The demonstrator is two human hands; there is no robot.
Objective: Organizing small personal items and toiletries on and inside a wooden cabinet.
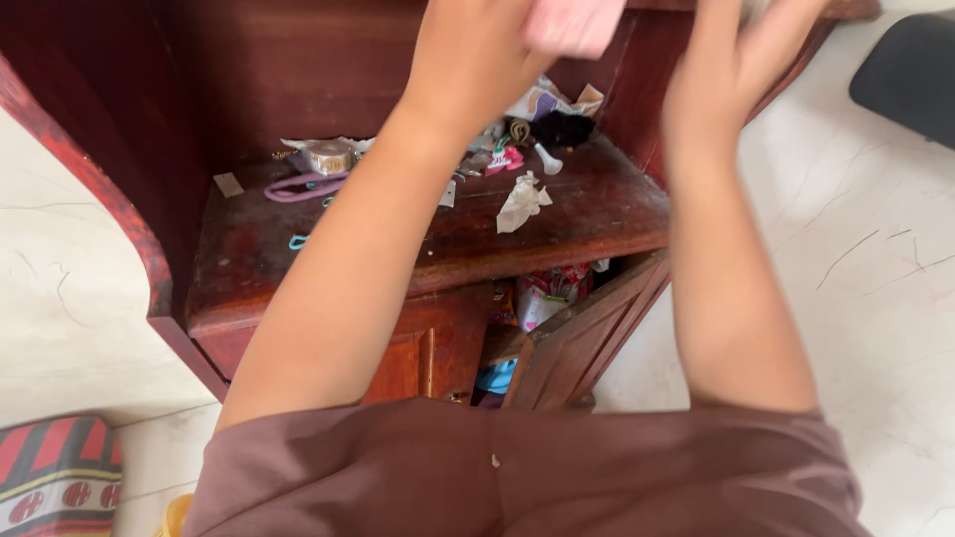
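Nearest to me is my brown garment [517, 467], with a red, black and white patterned thing [55, 477] on the pale floor at near left. Just beyond stands the dark red wooden cabinet [249, 259]; its lower door [582, 338] hangs ajar at right, showing packets inside.

My forearms cross over the cabinet shelf and hide part of the clutter. On that shelf I see a crumpled white paper scrap [522, 202] near the middle, a purple hair band [298, 187] and a small round tin [329, 156] at left, and farther back a black bundle [562, 129] among paper scraps and small bits.

Farthest up, my left hand [477, 50] is raised and touches a blurred pink object [572, 25]; I cannot tell whether it grips it. My right hand [751, 45] is beside it, fingers spread loose, though its tips are cut off by the frame.
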